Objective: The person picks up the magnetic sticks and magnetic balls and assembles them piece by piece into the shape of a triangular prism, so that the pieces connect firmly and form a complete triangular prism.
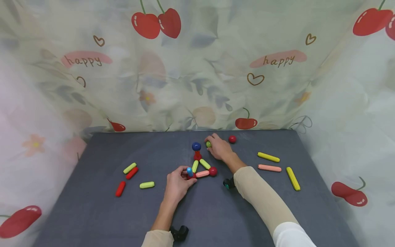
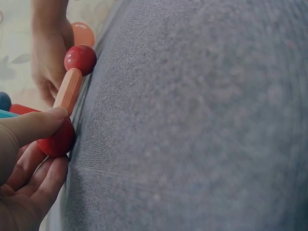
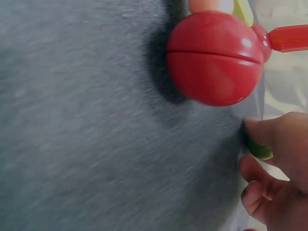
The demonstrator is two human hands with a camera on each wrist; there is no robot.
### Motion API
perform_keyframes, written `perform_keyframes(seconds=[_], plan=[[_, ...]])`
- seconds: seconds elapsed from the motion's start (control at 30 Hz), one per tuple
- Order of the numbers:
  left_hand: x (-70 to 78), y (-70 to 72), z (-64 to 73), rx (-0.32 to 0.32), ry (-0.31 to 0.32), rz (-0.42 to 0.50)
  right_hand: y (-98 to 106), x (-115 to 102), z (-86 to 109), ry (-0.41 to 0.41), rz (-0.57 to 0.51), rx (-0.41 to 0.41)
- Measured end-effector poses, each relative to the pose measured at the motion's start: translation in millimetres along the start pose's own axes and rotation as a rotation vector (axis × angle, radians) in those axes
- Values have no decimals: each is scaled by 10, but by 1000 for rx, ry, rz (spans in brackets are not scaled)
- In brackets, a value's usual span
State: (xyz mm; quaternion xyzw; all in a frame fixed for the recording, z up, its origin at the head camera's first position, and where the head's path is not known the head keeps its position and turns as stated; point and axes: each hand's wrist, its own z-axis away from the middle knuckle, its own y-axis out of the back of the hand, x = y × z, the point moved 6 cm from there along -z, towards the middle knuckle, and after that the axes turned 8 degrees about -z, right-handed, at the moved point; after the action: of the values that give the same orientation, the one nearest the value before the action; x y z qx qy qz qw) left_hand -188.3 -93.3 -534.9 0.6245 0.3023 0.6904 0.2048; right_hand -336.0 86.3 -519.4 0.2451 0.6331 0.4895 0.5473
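Note:
My left hand [image 1: 177, 185] pinches a red ball [image 2: 58, 139] at the near-left corner of a triangle of sticks and balls. A light blue stick [image 1: 189, 171] stands up from that ball. A pink stick [image 1: 202, 174] joins it to another red ball [image 1: 213, 171], and two yellow-green sticks [image 1: 205, 164] form the other sides. At the far corner, a red stick [image 1: 197, 153] rises to a dark blue ball [image 1: 196, 146]. Beyond the triangle, my right hand [image 1: 220, 148] holds a green ball [image 1: 208, 144] between thumb and fingers, low over the table.
A loose red ball [image 1: 232, 139] lies right of my right hand. Two yellow sticks [image 1: 268, 157] and a pink stick [image 1: 269, 168] lie at right. Red sticks [image 1: 120, 189] and yellow-green sticks [image 1: 147, 185] are at left. A patterned curtain [image 1: 197, 68] hangs behind the grey table [image 1: 216, 219].

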Motion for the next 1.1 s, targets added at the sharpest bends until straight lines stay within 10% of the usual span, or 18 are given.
perform_keyframes(seconds=[0.23,0.47,0.73,1.1], plan=[[3,71,-17,-7,-1,-10,171,50,278,-1,-283,62],[-34,129,-31,-5,-12,-31,367,-333,775,201,-504,196],[-24,116,-30,4,-39,-24,137,-845,1034,399,-621,174],[-5,8,-6,26,-79,-39,-33,-846,1120,397,-606,113]])
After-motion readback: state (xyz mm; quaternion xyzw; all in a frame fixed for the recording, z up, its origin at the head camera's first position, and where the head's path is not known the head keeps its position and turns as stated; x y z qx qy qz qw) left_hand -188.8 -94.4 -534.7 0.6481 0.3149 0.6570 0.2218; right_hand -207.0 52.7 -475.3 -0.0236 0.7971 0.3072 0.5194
